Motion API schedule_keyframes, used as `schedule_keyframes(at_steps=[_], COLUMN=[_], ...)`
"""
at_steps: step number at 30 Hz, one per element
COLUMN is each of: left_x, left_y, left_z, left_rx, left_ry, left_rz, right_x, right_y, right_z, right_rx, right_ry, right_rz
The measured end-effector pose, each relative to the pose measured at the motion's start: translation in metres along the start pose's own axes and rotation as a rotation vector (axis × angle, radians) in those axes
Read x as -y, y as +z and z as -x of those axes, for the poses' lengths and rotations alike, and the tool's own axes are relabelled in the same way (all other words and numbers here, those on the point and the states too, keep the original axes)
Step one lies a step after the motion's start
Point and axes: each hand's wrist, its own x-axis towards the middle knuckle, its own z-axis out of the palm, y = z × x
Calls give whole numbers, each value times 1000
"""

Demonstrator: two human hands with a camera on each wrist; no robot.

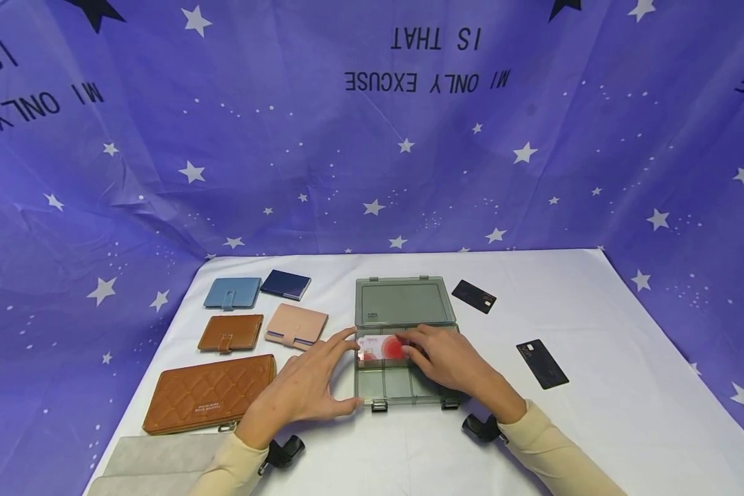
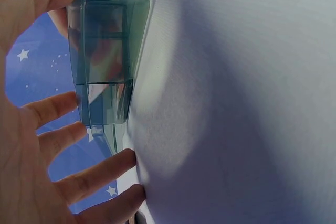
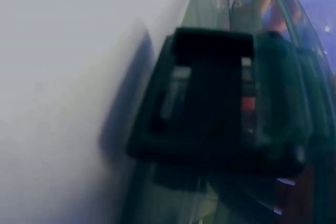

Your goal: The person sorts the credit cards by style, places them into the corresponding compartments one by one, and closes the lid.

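— Hands first: what are they doing?
— Left hand [image 1: 304, 386] lies spread, fingers straight, touching the box [image 1: 403, 344] at its left wall. Right hand [image 1: 446, 358] pinches a card [image 1: 381, 346] over the tray.
— And around them?
— White table [image 1: 595, 413], starry purple cloth [image 1: 372, 172] behind.
— Where's the card?
— Between both hands, at ten o'clock from the right hand, one o'clock from the left.

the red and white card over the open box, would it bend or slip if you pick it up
The red and white card looks thin, flat and glossy, so it is probably stiff with slight flex, and light. Its smooth face may slide under fingertips; the right hand and left hand meet it at its edges, which likely suits it. Lying flat, it should not roll.
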Motion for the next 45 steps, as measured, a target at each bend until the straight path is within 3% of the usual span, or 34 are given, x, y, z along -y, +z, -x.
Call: schedule_keyframes(at_steps=[5,10,18,22,26,30,33,39,45], left_x=[1,1,0,-1,-1,-1,-1,-1,-1], left_y=[0,1,2,2,2,3,2,2,3], left_z=[1,1,0,-1,-1,0,0,0,1], left_rx=[-1,-1,-7,-11,-10,-7,-7,-17,-25], left_ry=[0,3,8,8,6,5,4,10,20], left_rz=[-2,-6,-7,-10,-14,-12,-3,-17,-20], right_x=[7,4,-48,-80,-106,-121,-127,-138,-141], right_y=[-1,-7,-36,-45,-45,-41,-36,-29,-30], right_z=[0,1,2,6,13,20,21,20,20], right_rx=[38,30,-144,-188,-142,-69,-72,-66,-64], right_ry=[-70,-56,80,194,282,259,278,411,444], right_rz=[40,3,-183,-265,-219,-154,-133,-109,-156])
